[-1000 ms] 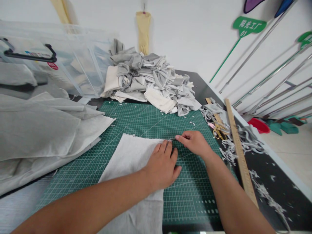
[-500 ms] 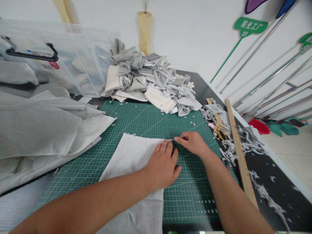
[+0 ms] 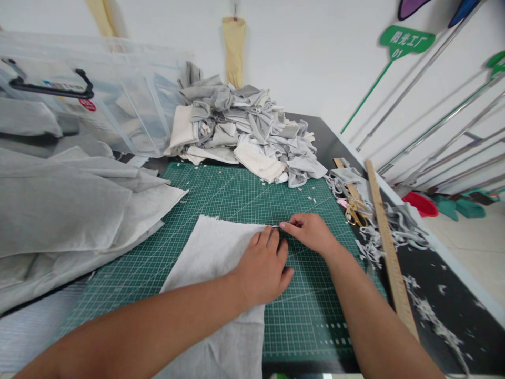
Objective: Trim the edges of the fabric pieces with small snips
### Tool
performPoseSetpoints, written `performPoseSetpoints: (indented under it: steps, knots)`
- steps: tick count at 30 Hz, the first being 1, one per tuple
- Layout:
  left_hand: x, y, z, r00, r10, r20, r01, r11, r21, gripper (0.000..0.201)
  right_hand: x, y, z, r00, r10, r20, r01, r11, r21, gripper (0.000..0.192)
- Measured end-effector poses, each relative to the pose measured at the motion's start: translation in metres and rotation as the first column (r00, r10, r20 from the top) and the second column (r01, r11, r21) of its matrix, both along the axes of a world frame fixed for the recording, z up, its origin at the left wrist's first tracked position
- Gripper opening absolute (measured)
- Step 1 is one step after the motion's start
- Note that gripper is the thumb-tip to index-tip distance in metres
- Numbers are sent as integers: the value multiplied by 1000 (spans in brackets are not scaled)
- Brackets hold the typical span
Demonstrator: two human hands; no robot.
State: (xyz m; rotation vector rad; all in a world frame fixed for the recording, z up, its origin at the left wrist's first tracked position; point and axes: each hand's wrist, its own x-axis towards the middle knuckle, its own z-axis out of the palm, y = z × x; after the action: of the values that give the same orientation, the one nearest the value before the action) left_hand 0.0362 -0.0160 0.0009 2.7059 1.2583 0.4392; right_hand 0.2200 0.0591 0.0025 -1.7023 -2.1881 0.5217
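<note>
A light grey piece of cloth lies flat on the green cutting mat, its far edge slightly frayed. My left hand rests palm down across the cloth's right side, fingers stretched out and a little apart. Just beyond those fingertips, at the cloth's far right corner, my right hand is closed in a pinch. Between its thumb and finger shows a thin, shiny metal piece, too small to name; it touches or nearly touches the cloth corner. The palm side of both hands is hidden.
A heap of grey and cream cloth sits at the back. Stacked grey fabric and a clear plastic box stand left. On the right lie a wooden ruler, gold-handled scissors and cloth scraps.
My right hand has shifted very slightly left toward the cloth corner, and a bit more of the shiny metal piece shows. My left hand and the cloth stay in place.
</note>
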Motion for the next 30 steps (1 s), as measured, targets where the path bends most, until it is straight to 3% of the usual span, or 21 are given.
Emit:
performPoseSetpoints:
  steps: [30]
  knots:
    - [1,0,3,1000,5,-7,-5,1000,5,56,-3,0,1,1000,-23,4,23,1000,-4,43]
